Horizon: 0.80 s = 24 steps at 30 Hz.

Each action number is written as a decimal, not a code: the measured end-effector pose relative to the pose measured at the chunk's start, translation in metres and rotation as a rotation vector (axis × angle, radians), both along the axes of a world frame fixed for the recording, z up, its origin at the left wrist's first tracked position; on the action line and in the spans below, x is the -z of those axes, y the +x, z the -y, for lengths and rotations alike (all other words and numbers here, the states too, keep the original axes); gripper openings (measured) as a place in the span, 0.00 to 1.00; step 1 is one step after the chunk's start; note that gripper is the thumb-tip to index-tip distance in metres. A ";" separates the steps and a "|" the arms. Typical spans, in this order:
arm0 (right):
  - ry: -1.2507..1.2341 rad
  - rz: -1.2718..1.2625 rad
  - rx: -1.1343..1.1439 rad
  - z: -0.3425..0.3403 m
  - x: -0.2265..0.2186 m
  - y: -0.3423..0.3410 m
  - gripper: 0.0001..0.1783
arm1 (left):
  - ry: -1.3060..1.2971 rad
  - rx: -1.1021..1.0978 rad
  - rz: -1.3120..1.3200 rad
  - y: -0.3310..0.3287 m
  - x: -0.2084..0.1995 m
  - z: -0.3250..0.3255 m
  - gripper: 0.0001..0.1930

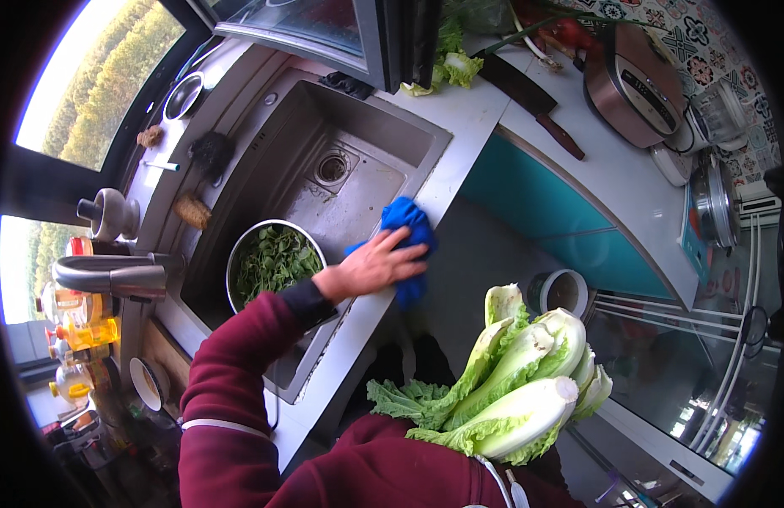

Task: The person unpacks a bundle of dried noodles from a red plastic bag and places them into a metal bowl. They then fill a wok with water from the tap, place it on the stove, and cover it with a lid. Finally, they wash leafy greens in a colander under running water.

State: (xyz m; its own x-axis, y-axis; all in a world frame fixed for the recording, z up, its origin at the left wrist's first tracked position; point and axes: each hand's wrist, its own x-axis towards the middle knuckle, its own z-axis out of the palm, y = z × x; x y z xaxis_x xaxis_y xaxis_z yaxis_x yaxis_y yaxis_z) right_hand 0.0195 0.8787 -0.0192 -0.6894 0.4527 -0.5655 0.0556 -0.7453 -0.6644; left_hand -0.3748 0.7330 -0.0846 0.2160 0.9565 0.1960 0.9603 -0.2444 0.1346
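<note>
My left hand [371, 264], in a maroon sleeve with a dark cuff, presses a bunched blue cloth [407, 222] on the counter's front edge beside the sink [366, 203]. Its fingers lie over the cloth, part of which hangs down past the edge. Several pale green leafy heads [527, 364], like small Chinese cabbages, rest in a bundle against my body at the lower right. What supports them is hidden, and my right hand does not show. Under my left forearm, a white-rimmed bowl [276, 262] of dark green leaves stands in the sink.
A steel faucet [112, 275] reaches in from the left. A cleaver [527, 102] and leafy scraps [451, 72] lie on the far counter, near a rice cooker [633, 85]. An open window frame [375, 42] juts over the sink. A white bucket [565, 290] stands below the counter.
</note>
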 end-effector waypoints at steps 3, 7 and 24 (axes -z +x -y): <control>-0.013 0.004 0.017 0.002 0.007 -0.005 0.34 | 0.135 -0.154 0.004 -0.040 0.011 -0.078 0.22; -0.016 0.002 0.040 -0.002 0.015 -0.006 0.34 | -0.163 -0.900 -0.072 -0.125 -0.022 -0.129 0.22; -0.102 0.078 0.102 -0.010 0.040 -0.022 0.34 | -0.063 -0.460 -0.002 -0.135 0.012 -0.221 0.20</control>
State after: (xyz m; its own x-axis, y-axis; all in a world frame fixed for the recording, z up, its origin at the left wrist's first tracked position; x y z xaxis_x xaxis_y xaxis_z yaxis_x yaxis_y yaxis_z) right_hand -0.0028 0.8887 -0.0594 -0.5949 0.4557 -0.6621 0.0248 -0.8129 -0.5818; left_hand -0.5098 0.9545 -0.0964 -0.2336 0.9630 0.1341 0.9672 0.2160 0.1340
